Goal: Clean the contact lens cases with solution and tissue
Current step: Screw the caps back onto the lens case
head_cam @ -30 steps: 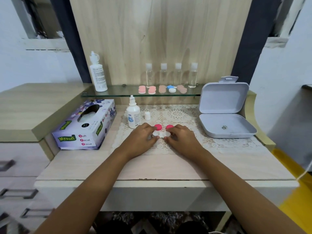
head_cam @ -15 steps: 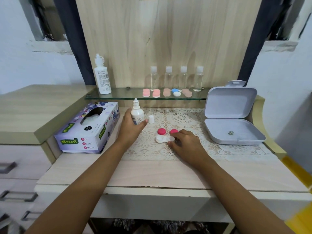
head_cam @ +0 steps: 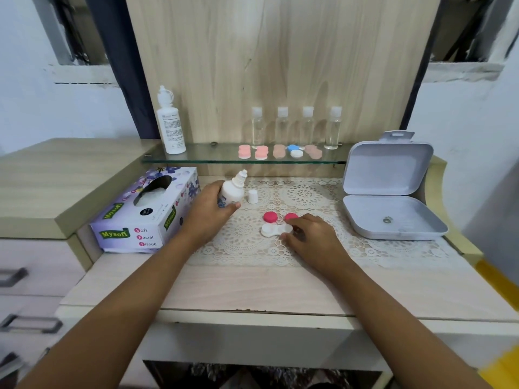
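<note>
1. Since the small white plastic solution bottle (head_cam: pixel 233 190) is uncapped and leaning in the left hand (head_cam: pixel 209 213), the step in hand looks to be rinsing the white twin-well plastic lens case (head_cam: pixel 273 229). The nozzle should come right over one open well before any squeeze, so drops land inside and not on the cream lace mat (head_cam: pixel 306 196).
2. A gentle squeeze should do, I judge, because the wells look shallow and would flood easily.
3. The case looks light, so it should be held flat while the bottle tips, or it could skid on the lace.
4. The left hand is wrapped round the bottle's body, thumb across the front label, with the nozzle pointing up and to the right.
5. The right hand (head_cam: pixel 311 240) is curled low over the right end of the case, fingers above that well and thumb at its near edge, pinching it down against the mat.
6. The case lies on the mat between the two hands. Its two round pink lids (head_cam: pixel 270 217) sit just behind it, and the bottle's small white cap (head_cam: pixel 252 196) stands beside the bottle.
7. The purple floral tissue box (head_cam: pixel 146 217) sits just left of the left wrist, handy for the wipe.
</note>
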`<state>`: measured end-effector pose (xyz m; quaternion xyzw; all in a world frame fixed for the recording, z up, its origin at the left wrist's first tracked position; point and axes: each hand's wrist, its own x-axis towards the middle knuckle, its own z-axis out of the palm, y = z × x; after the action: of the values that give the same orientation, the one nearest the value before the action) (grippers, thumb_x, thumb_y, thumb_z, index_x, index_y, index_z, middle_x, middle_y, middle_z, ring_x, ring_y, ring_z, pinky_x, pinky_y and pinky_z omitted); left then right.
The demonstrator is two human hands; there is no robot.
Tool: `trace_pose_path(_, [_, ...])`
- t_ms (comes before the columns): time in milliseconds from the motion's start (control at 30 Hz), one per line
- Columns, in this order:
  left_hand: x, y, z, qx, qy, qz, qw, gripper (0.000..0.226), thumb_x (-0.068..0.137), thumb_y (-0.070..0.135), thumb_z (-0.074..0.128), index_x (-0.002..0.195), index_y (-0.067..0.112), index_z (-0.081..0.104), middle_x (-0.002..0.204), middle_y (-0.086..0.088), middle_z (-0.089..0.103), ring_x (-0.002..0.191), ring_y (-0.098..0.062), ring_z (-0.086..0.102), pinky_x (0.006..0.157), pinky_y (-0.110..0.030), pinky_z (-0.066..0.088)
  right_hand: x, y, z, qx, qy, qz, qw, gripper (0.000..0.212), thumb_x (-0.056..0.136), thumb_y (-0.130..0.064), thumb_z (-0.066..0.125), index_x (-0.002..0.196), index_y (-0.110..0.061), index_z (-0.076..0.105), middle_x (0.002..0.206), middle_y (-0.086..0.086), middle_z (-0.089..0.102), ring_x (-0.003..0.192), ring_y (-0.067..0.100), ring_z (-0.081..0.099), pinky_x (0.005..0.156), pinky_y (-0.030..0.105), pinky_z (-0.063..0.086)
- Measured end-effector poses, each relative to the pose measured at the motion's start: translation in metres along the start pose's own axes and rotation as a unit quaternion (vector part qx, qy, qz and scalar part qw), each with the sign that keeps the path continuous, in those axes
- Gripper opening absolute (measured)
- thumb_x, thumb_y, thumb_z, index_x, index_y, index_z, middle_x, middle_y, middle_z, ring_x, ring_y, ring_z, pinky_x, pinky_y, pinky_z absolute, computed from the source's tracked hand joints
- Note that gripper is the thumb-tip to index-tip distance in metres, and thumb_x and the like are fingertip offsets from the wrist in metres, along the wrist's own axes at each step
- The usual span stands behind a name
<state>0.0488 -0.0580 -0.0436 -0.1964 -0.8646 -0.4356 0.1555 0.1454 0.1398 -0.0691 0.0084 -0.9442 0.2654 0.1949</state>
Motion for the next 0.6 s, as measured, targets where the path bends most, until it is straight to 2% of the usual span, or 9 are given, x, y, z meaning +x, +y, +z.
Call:
trace_pose_path(133, [-0.006,-0.001,-0.014,0.133,-0.058,0.064,0.987,0.056,0.086,0.029,0.064,0.135,0.018,0.041,0.128,0.001,0.049,0.112,-0.016,0.048,0.094,-0.034,0.041,0.000,0.000,0.000,-0.004,-0.001,-0.004,1.000,0.032,0.086,-0.032,0.058,0.116,-0.018,0.061,0.088,-0.005,0.051,0.096,0.019,0.049,0.089,0.039,0.041])
trace_pose_path(200, [-0.009,-0.002,-0.020,0.177,-0.081,0.107,0.975,0.057,0.086,0.031,0.064,0.136,0.016,0.041,0.131,0.001,0.048,0.114,-0.018,0.048,0.095,-0.036,0.043,0.000,0.000,0.000,-0.004,-0.001,-0.004,1.000,0.033,0.086,-0.031,0.058,0.116,-0.018,0.061,0.087,-0.006,0.050,0.096,0.019,0.049,0.088,0.039,0.041])
trace_pose_path(367, [-0.009,-0.008,-0.025,0.248,-0.098,0.207,0.941,0.059,0.082,0.026,0.069,0.135,0.014,0.045,0.127,-0.005,0.052,0.113,-0.024,0.051,0.090,-0.036,0.045,0.001,0.002,0.002,-0.004,0.007,-0.008,1.000,0.028,0.086,-0.030,0.058,0.111,-0.018,0.062,0.081,-0.007,0.047,0.085,0.014,0.042,0.083,0.036,0.039])
trace_pose_path(600, [-0.005,-0.007,-0.022,0.342,-0.108,0.311,0.880,0.058,0.073,0.024,0.077,0.124,0.006,0.056,0.111,-0.012,0.063,0.094,-0.031,0.061,0.078,-0.041,0.050,0.001,0.001,0.001,-0.013,0.000,-0.006,1.000,0.029,0.086,-0.031,0.059,0.111,-0.016,0.062,0.086,-0.003,0.052,0.092,0.019,0.049,0.085,0.037,0.041])
